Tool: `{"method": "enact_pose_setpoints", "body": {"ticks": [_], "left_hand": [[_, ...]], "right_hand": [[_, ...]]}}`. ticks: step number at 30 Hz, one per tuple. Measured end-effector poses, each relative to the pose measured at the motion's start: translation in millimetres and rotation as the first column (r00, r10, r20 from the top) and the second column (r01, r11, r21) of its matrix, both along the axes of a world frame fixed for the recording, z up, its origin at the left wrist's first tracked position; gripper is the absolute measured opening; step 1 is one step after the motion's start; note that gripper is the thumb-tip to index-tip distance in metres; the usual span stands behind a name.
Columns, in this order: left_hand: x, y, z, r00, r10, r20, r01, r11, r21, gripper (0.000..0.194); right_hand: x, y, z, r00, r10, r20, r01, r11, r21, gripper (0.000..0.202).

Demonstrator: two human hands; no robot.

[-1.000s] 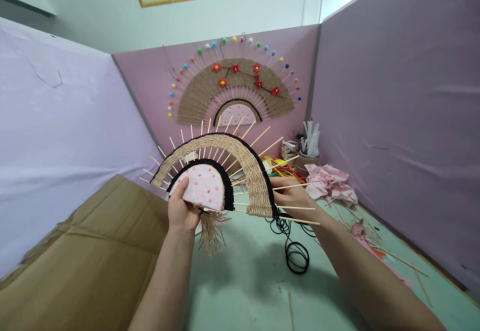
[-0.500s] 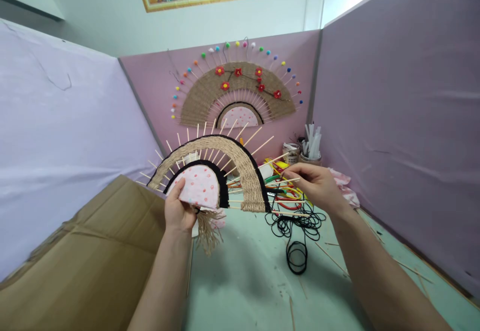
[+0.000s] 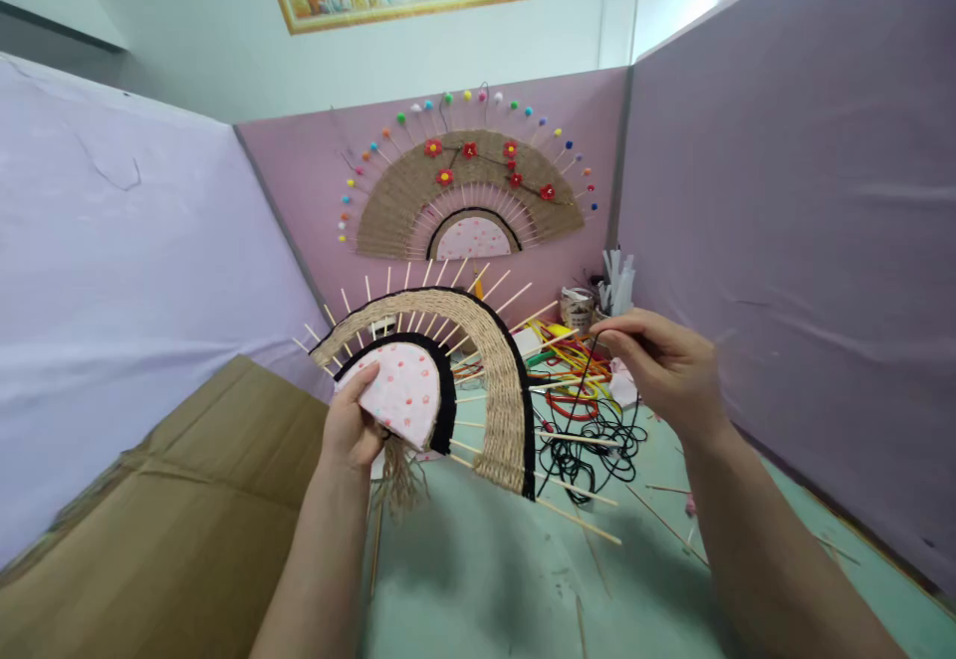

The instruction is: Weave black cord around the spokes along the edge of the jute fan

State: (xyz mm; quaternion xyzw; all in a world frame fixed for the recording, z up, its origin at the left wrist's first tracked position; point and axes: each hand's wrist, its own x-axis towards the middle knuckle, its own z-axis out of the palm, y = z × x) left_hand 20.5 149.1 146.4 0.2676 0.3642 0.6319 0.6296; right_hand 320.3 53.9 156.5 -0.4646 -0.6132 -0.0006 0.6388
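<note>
My left hand [image 3: 353,422] grips a half-round fan [image 3: 504,390] by its pink dotted centre, thumb on the front face. The fan has thin wooden sticks, a woven tan band and black cord along the band's outer edge. Its right end tilts downward. To the right of the sticks, my right hand [image 3: 657,365] pinches a black cord [image 3: 581,385] between thumb and finger. The cord runs down from the fingertips towards the fan's lower right corner. A loose tangle of black cord [image 3: 590,450] lies below, partly behind the sticks. Tan fringe hangs under my left hand.
A finished fan [image 3: 478,156] with red flowers and coloured pompoms leans on the pink back panel. Brown cardboard [image 3: 201,500] lies at the left. Coloured cords, a jar [image 3: 578,311] and white strips stand or lie at the back right. Loose sticks are scattered on the green table [image 3: 485,579].
The fan has turned clockwise, its right end dropping. My right hand has moved a little right, away from the sticks, drawing the black cord taut. The hanging cord loop has gone from below the tangle.
</note>
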Motion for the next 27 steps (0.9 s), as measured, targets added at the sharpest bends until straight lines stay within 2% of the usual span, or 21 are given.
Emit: {"method": "enact_pose_setpoints", "body": {"ticks": [10,13,16,18,20,23,27], "left_hand": [[3,-7,8.0,1.0,-0.018,-0.008,0.018,1.0,-0.01,0.029],[3,-8,5.7,0.999,-0.046,0.0,0.046,0.999,-0.019,0.034],[4,-9,3.0,0.994,-0.107,0.021,0.107,0.994,-0.032,0.034],[4,-9,1.7,0.991,-0.13,0.031,0.131,0.991,-0.038,0.032],[3,-7,0.6,0.991,-0.13,0.037,0.131,0.991,-0.036,0.03],[2,-3,-1.5,0.994,-0.109,0.028,0.11,0.993,-0.036,0.028],[-1,1,-4.1,0.998,-0.066,0.005,0.066,0.997,-0.042,0.023]], "right_hand": [[-2,7,-4.4,0.997,0.064,-0.053,-0.07,0.991,-0.11,0.017],[-11,14,-9.2,0.988,0.154,0.009,-0.149,0.971,-0.188,0.019],[-24,21,-14.0,0.949,0.296,0.111,-0.254,0.923,-0.289,0.02],[-30,23,-16.1,0.936,0.331,0.121,-0.284,0.913,-0.293,0.019],[-32,24,-17.0,0.953,0.295,0.075,-0.268,0.93,-0.251,0.018],[-28,22,-16.0,0.982,0.187,0.024,-0.18,0.965,-0.191,0.017],[-20,20,-13.6,0.989,0.137,0.051,-0.127,0.978,-0.168,0.019]]}}
